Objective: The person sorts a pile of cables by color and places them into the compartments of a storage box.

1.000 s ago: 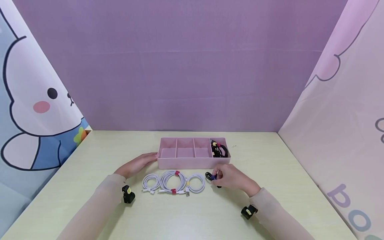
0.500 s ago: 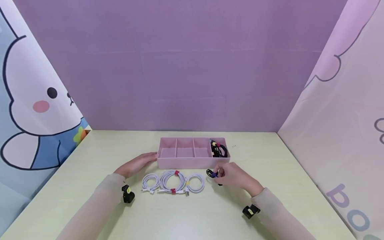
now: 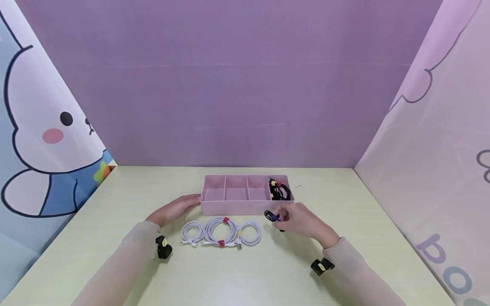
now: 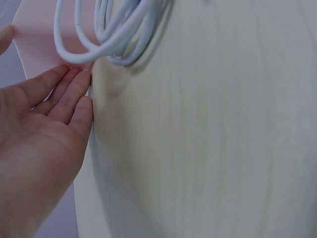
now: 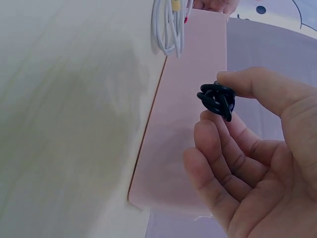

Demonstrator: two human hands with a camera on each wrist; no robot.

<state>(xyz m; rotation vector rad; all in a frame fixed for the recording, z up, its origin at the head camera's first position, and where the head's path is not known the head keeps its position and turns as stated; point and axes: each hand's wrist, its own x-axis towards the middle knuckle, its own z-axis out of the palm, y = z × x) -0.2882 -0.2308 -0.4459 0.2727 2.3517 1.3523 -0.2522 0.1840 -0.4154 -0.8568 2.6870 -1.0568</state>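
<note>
Thumb and fingertips of the right hand (image 3: 298, 219) are clamped on a small black cable (image 3: 270, 215), held before the near wall of the pink box (image 3: 245, 208), below its right-end compartment. Because the coil is gripped only at the tips, it could be dropped if the pinch were loosened; its ends could also be caught on the rim. By the left hand (image 3: 174, 211), its fingers straight, the box's left end is touched; if that touch is light, the box could be shifted by a knock. In the right-end compartment, black bundles (image 3: 274, 193) are crowded, so anything added there might be snagged. Nearer the person, three white cables (image 3: 208, 233) are laid on the table (image 3: 229, 280).
</note>
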